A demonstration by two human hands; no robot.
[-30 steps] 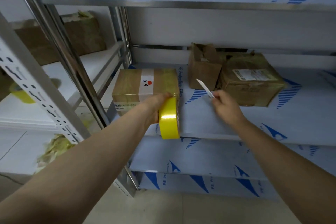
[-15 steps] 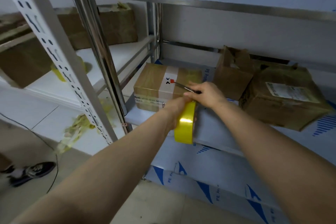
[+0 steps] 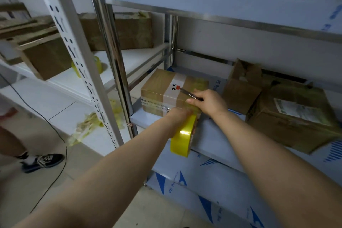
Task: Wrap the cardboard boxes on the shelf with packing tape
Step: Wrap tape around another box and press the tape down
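- Head view: cardboard box was seen at the near left corner of the shelf.
- Yellow tape roll was gripped by the left hand at the box's near edge; the fingers were blurred.
- Thin blade was pinched in the right hand, with its tip over the box top.

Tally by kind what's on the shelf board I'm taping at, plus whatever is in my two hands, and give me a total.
Cardboard boxes: 3, the taped box, the open-flap box and the labelled box
Tape rolls: 1, the yellow tape roll in the left hand
Tools: 1, the thin metal tool in the right hand
Total: 5
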